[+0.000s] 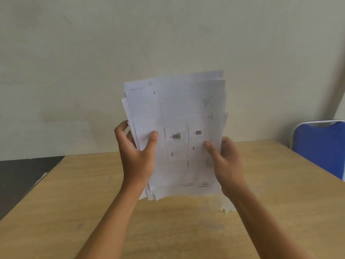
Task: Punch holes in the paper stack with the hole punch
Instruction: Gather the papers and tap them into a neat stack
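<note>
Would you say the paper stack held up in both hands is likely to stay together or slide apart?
The paper stack looks loose: its edges fan unevenly, so sheets may slip. It probably flops unless gripped on both sides.

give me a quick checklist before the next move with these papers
1. Both hands on the stack: ok. The left hand and right hand pinch the paper stack at its side edges.
2. Sheets squared up: not ok. Edges are fanned at top and bottom.
3. Stack off the table: ok, held upright above it.
4. Hole punch within reach: cannot tell, none is in view.
5. Landing spot: ok, apart from a small paper scrap under the right forearm.
6. The blue chair stands off to the right: ok.
</note>
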